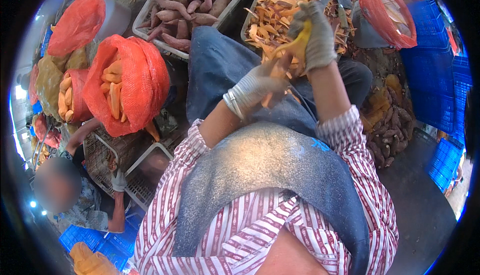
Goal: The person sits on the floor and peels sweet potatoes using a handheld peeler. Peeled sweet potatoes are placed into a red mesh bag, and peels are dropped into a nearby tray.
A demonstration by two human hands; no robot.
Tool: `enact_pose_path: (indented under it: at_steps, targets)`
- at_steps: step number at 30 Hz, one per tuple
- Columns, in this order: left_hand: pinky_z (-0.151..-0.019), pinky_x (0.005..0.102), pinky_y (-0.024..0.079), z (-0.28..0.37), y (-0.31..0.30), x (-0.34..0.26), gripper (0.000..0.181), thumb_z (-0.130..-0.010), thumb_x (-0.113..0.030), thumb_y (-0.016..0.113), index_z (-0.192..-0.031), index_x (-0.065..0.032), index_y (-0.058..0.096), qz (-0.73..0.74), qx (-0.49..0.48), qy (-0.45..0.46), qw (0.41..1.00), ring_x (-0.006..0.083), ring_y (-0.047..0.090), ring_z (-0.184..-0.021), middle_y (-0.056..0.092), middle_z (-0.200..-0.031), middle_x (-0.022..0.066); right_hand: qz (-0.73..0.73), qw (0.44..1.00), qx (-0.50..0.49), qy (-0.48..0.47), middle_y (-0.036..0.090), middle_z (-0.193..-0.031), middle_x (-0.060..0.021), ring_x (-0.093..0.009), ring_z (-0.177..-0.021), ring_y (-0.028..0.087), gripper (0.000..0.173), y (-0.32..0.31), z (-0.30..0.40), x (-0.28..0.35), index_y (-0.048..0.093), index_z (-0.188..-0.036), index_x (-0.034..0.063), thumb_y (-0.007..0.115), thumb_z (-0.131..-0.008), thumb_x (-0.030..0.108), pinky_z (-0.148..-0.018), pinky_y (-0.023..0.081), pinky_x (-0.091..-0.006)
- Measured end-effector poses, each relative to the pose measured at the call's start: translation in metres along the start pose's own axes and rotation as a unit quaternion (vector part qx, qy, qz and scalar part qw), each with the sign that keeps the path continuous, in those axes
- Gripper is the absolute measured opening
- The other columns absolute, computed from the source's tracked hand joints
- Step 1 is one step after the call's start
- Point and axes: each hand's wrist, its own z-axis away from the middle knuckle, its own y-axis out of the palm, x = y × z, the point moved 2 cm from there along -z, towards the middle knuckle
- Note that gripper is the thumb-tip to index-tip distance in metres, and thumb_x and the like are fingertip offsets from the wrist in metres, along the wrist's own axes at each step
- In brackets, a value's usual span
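Note:
My left hand (258, 85), in a pale knitted glove, is closed around a partly peeled sweet potato (278, 69) over my lap; motion blurs both. My right hand (319, 37), also gloved, grips a yellow peeler (300, 44), whose head is at the sweet potato and hard to make out. Just beyond the hands, a tray (247, 24) is heaped with orange and purple peelings (281, 1). To its left, a second tray (140, 31) holds unpeeled sweet potatoes (182, 24).
A knife (342, 7) rests on the peelings. Red mesh sacks (146, 76) of peeled sweet potatoes stand left. A co-worker (86, 204) sits beside plastic crates (140, 183) at lower left. Unpeeled sweet potatoes (392, 132) lie in a pile right, near blue crates (427, 84).

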Motion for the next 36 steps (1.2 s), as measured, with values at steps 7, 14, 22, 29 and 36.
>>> enact_pose_path:
  at_steps: [7,14,22,29,36]
  targets:
    - [-0.050,0.0232,0.044,-0.001,0.004,-0.015,0.057,-0.063,-0.002,0.055,-0.115,0.0032,0.030,0.040,-0.082,0.010,0.996,0.0120,0.048,-0.058,0.048,-0.077,0.0065,-0.071,0.988,-0.115,-0.069,0.041,-0.059,0.0070,-0.009,-0.050,0.039,0.019,-0.049,-0.029,0.048,0.049,-0.074,0.0130,0.050,-0.078,0.032,-0.071,0.039,-0.0475]
    - [-0.046,0.0201,0.042,-0.010,-0.001,-0.004,0.053,-0.068,-0.006,0.054,-0.114,0.0053,0.029,-0.174,-0.087,-0.004,0.981,0.0098,0.048,-0.057,0.050,-0.080,0.0086,0.076,0.994,-0.040,-0.063,0.048,-0.061,-0.0011,-0.014,-0.053,0.046,0.020,-0.056,-0.057,-0.006,0.049,-0.070,0.0123,0.056,-0.075,0.031,-0.056,0.040,-0.0365]
    - [-0.044,0.0198,0.039,-0.006,0.001,-0.003,0.045,-0.067,-0.002,0.055,-0.109,-0.0025,0.039,0.228,-0.024,-0.068,0.971,0.0099,0.047,-0.064,0.046,-0.080,0.0039,-0.012,0.997,-0.018,-0.075,0.048,-0.064,0.0034,-0.012,-0.059,0.045,0.016,-0.027,-0.008,0.034,0.048,-0.075,0.0149,0.056,-0.074,0.029,-0.078,0.028,-0.0613]
    - [-0.051,0.0212,0.042,0.006,0.000,-0.011,0.042,-0.067,0.000,0.054,-0.106,-0.0035,0.041,0.192,0.006,-0.082,0.978,0.0112,0.050,-0.061,0.048,-0.079,0.0048,-0.119,0.988,-0.093,-0.014,0.047,-0.062,0.0037,-0.010,-0.053,0.043,0.018,-0.027,-0.018,0.028,0.048,-0.073,0.0121,0.056,-0.075,0.028,-0.060,0.044,-0.0320]
    - [-0.059,0.0231,0.046,-0.009,0.000,-0.003,0.039,-0.072,-0.005,0.053,-0.108,0.0002,0.038,0.138,-0.036,0.019,0.990,0.0141,0.052,-0.067,0.049,-0.082,0.0082,-0.060,0.995,-0.025,-0.075,0.046,-0.058,-0.0003,-0.015,-0.049,0.044,0.024,-0.027,0.003,0.032,0.048,-0.066,0.0125,0.058,-0.072,0.034,-0.049,0.039,-0.0311]
